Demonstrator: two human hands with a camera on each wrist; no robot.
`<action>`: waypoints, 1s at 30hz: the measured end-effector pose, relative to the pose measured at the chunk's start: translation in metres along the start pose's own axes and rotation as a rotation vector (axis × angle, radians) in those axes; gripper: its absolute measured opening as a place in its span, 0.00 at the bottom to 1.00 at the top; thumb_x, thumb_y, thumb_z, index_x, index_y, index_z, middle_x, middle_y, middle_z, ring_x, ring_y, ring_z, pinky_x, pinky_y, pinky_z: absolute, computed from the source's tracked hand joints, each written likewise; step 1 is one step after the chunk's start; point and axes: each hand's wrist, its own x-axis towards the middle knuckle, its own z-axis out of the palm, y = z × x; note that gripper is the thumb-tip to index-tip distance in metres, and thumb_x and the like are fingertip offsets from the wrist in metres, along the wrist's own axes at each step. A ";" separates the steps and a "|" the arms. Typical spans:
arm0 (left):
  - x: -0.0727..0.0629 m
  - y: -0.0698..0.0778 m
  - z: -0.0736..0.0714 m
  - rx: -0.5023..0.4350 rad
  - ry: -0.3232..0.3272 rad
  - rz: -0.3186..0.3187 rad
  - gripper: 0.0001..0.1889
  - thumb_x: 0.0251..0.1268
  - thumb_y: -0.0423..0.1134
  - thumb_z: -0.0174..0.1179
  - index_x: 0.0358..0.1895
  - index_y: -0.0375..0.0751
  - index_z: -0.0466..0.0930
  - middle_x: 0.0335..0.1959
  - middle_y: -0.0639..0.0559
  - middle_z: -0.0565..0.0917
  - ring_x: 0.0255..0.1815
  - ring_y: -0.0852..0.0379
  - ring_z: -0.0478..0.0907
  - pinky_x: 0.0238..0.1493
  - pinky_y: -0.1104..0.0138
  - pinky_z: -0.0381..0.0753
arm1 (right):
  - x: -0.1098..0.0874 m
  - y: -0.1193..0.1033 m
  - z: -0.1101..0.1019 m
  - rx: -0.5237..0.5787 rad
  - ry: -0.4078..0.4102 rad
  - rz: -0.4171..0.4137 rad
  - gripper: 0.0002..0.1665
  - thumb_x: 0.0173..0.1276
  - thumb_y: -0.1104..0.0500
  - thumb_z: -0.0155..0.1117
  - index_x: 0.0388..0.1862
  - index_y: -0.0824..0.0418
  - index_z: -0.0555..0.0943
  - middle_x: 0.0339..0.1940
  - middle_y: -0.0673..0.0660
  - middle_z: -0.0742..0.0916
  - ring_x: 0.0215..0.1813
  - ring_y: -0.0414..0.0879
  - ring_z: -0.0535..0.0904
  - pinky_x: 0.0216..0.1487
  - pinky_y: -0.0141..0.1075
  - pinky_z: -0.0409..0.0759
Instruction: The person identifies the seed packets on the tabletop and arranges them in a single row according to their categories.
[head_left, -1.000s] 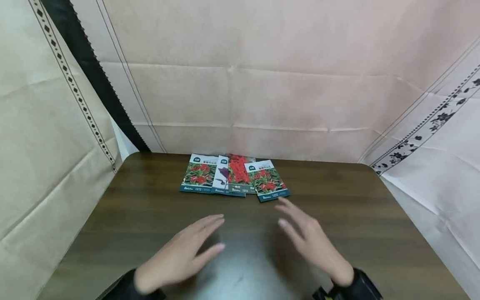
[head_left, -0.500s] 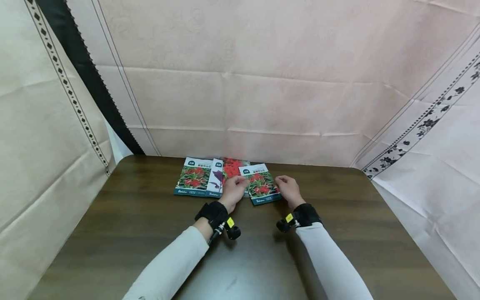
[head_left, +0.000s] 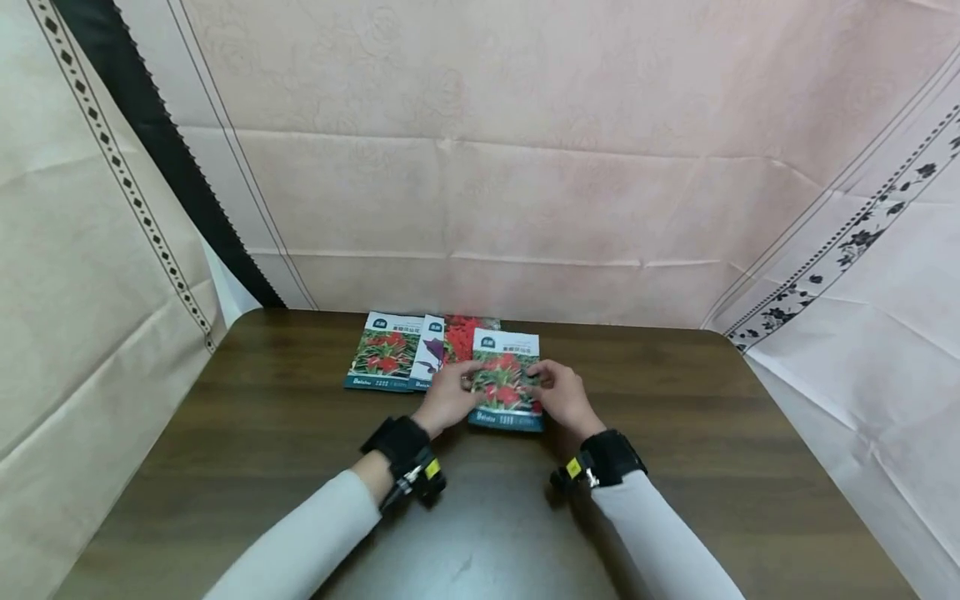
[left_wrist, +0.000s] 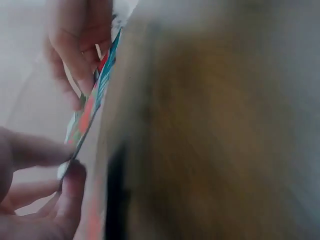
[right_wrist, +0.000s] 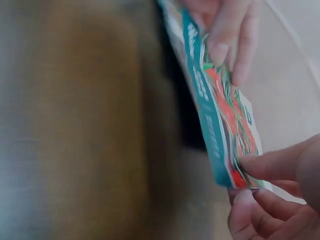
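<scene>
Pinched between both hands, the front packet (head_left: 506, 379) is in your grip: your left grip (head_left: 448, 398) has its left edge and your right grip (head_left: 566, 400) its right, thumbs on the printed face. It sits before the right end of the row and looks raised off the desk (head_left: 645, 375), though how far you cannot tell. Best keep the packet level, pull evenly from both edges so it doesn't buckle, and pinch lightly near the rims so the fingertips don't crease it.

Around you, a pale cloth (head_left: 480, 200) hangs behind the desk, close to its far edge, so you have more room on the near side. Left of your packet lie a left packet (head_left: 384, 354), a red-blossom packet (head_left: 459, 333) and a purple-flower packet (head_left: 431, 350), overlapping. Your packet and left hand cover part of the red-blossom one, so knuckles could nudge it. Small cameras (head_left: 567, 477) ride at your wrists; mind they don't knock the desk.
</scene>
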 end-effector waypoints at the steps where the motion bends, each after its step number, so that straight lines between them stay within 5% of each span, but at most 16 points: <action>1: -0.012 -0.002 -0.010 0.050 -0.013 0.031 0.29 0.53 0.32 0.69 0.61 0.44 0.76 0.42 0.47 0.82 0.36 0.54 0.77 0.31 0.68 0.76 | -0.009 -0.005 0.004 -0.026 -0.021 -0.053 0.14 0.63 0.61 0.69 0.47 0.57 0.81 0.40 0.56 0.84 0.40 0.46 0.80 0.39 0.37 0.78; 4: -0.053 -0.008 -0.041 0.172 -0.048 0.101 0.28 0.48 0.36 0.74 0.57 0.41 0.79 0.34 0.50 0.80 0.29 0.60 0.74 0.28 0.69 0.75 | -0.038 -0.023 0.021 -0.075 -0.143 -0.189 0.17 0.62 0.59 0.70 0.49 0.57 0.79 0.34 0.52 0.85 0.34 0.41 0.80 0.32 0.33 0.78; 7: -0.093 -0.013 -0.070 0.279 -0.061 0.098 0.27 0.46 0.40 0.75 0.54 0.41 0.81 0.32 0.53 0.78 0.26 0.62 0.71 0.26 0.71 0.72 | -0.062 -0.044 0.043 -0.143 -0.275 -0.293 0.19 0.62 0.56 0.70 0.51 0.57 0.78 0.29 0.48 0.84 0.27 0.37 0.77 0.27 0.30 0.75; 14: -0.156 -0.026 -0.113 0.473 -0.037 -0.076 0.26 0.44 0.44 0.76 0.51 0.47 0.82 0.28 0.56 0.73 0.24 0.62 0.67 0.23 0.71 0.65 | -0.091 -0.084 0.099 -0.294 -0.437 -0.379 0.22 0.63 0.52 0.69 0.55 0.54 0.78 0.21 0.42 0.79 0.20 0.33 0.71 0.22 0.27 0.69; 18: -0.170 -0.036 -0.124 0.535 -0.048 -0.133 0.26 0.44 0.46 0.77 0.50 0.47 0.82 0.30 0.56 0.74 0.27 0.61 0.68 0.26 0.69 0.67 | -0.097 -0.094 0.122 -0.371 -0.451 -0.430 0.23 0.64 0.52 0.68 0.57 0.54 0.78 0.22 0.42 0.78 0.24 0.33 0.71 0.25 0.28 0.68; 23: -0.173 -0.046 -0.131 0.639 -0.164 -0.200 0.31 0.42 0.54 0.76 0.54 0.50 0.80 0.45 0.50 0.83 0.41 0.55 0.79 0.39 0.53 0.78 | -0.097 -0.095 0.133 -0.447 -0.452 -0.453 0.23 0.64 0.50 0.68 0.58 0.52 0.78 0.33 0.46 0.86 0.34 0.34 0.78 0.33 0.30 0.74; 27: -0.170 -0.040 -0.137 0.676 -0.191 -0.222 0.29 0.45 0.54 0.74 0.53 0.49 0.82 0.47 0.48 0.85 0.37 0.56 0.80 0.36 0.54 0.78 | -0.092 -0.092 0.127 -0.306 -0.467 -0.424 0.22 0.66 0.49 0.65 0.57 0.53 0.78 0.25 0.46 0.83 0.25 0.34 0.75 0.25 0.28 0.71; 30: -0.162 -0.028 -0.138 0.661 -0.129 -0.162 0.25 0.50 0.52 0.72 0.52 0.47 0.82 0.30 0.53 0.83 0.23 0.60 0.72 0.25 0.64 0.71 | -0.080 -0.088 0.110 -0.140 -0.377 -0.409 0.19 0.69 0.51 0.62 0.55 0.56 0.78 0.22 0.45 0.81 0.21 0.35 0.73 0.24 0.29 0.72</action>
